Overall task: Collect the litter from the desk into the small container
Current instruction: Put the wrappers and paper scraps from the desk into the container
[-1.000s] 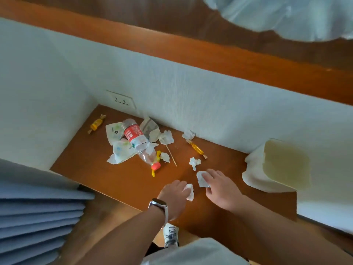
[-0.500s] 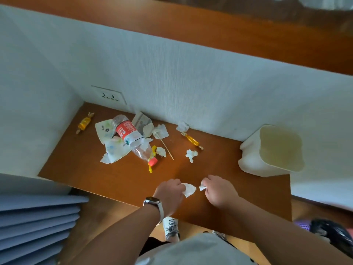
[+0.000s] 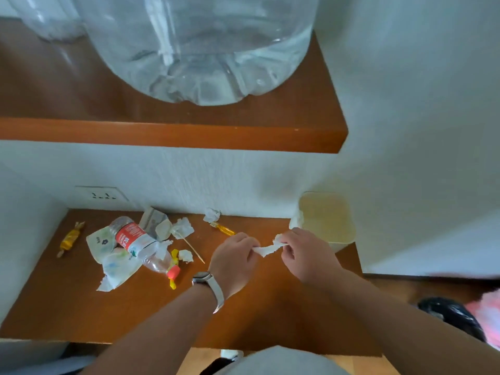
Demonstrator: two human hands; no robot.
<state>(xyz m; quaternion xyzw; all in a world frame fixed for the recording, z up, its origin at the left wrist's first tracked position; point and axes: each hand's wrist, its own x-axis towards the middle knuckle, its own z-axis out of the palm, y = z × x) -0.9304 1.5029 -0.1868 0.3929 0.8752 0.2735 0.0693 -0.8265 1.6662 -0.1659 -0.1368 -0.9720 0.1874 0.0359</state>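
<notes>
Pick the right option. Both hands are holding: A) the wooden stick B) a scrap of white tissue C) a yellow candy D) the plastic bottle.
B: the left hand and right hand each pinch an end of the tissue scrap, while the bottle lies on the desk, away from both hands.

You pinch a torn white tissue scrap [image 3: 266, 249] between your left hand [image 3: 234, 255] and right hand [image 3: 303, 253], just beside the open cream container [image 3: 326, 217] at the wall. A crushed red-labelled bottle [image 3: 140, 243] lies on its side on printed wrappers [image 3: 113, 263], with two yellow sweets [image 3: 69, 238] and crumpled tissue bits [image 3: 211, 214] nearby.
</notes>
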